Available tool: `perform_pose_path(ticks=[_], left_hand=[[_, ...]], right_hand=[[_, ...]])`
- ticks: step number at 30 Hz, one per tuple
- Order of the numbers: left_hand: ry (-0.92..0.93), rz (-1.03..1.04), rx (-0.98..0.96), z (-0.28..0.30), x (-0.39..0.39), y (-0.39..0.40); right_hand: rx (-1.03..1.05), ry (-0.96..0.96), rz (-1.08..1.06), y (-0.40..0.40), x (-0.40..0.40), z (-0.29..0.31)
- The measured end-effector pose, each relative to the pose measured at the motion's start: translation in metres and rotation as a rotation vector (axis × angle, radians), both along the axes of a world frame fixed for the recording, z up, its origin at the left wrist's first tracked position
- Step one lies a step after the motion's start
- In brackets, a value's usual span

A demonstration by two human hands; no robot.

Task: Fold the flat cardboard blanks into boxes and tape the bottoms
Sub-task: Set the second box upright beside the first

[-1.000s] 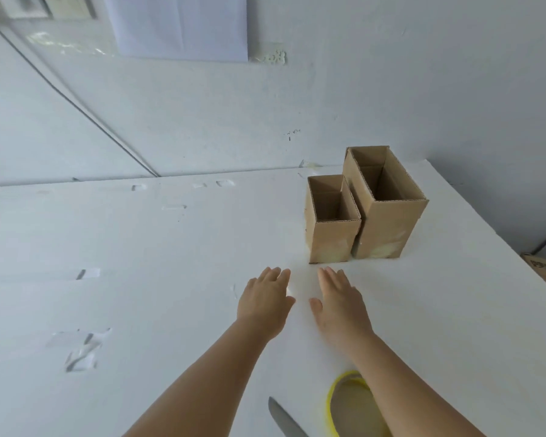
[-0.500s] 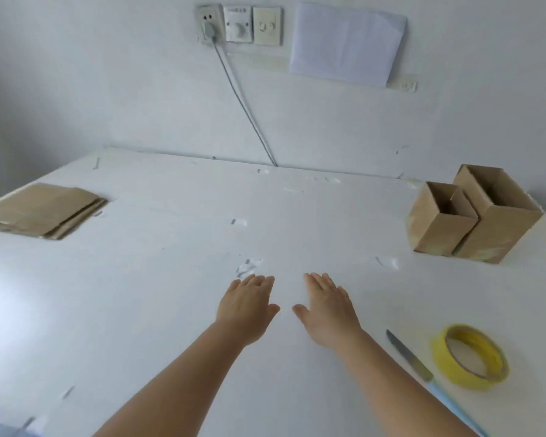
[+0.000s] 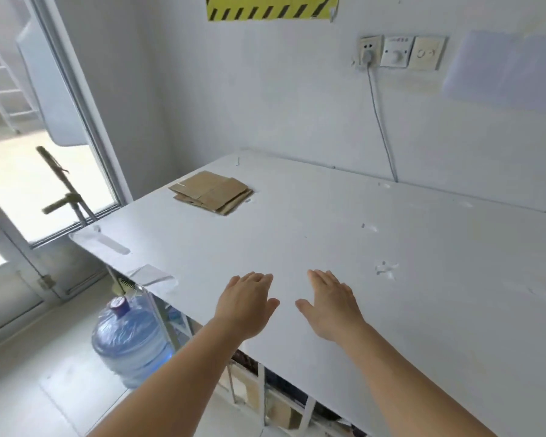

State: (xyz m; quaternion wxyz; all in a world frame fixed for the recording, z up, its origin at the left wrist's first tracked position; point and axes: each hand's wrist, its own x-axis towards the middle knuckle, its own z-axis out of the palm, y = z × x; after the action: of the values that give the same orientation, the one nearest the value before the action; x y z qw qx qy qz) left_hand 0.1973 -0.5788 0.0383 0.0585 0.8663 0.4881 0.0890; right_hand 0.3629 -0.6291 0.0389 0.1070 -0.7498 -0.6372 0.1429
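Flat cardboard blanks [image 3: 211,192], apparently stacked, long axis slanting toward far wall.

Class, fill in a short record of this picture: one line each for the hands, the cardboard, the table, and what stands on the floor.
left hand: open, palm down, holds nothing
right hand: open, palm down, holds nothing
cardboard blanks: flat stack near the table's far left corner, beyond both hands
table: white, with tape scraps
floor: blue water jug beside the table

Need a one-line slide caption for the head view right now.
Both hands, left and right, open and empty over the white table; stack of flat cardboard blanks lies at its far left corner.
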Motion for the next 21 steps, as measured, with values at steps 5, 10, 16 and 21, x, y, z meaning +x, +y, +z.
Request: perform_pose_path(ticks=[5, 10, 16, 21], left_hand=[[-0.024, 0.089, 0.001, -0.003, -0.047, 0.028], [-0.015, 0.150, 0.001, -0.004, -0.082, 0.081], [-0.013, 0.206, -0.004, 0.002, -0.113, 0.161], [-0.013, 0.255, -0.004, 0.002, -0.136, 0.225]], right_hand=[[-0.016, -0.010, 0.086, 0.040, -0.043, -0.003], [-0.014, -0.006, 0.146, 0.103, -0.076, -0.008], [-0.004, 0.001, 0.181, 0.190, -0.100, -0.009], [-0.016, -0.011, 0.177, 0.256, -0.109, -0.009]])
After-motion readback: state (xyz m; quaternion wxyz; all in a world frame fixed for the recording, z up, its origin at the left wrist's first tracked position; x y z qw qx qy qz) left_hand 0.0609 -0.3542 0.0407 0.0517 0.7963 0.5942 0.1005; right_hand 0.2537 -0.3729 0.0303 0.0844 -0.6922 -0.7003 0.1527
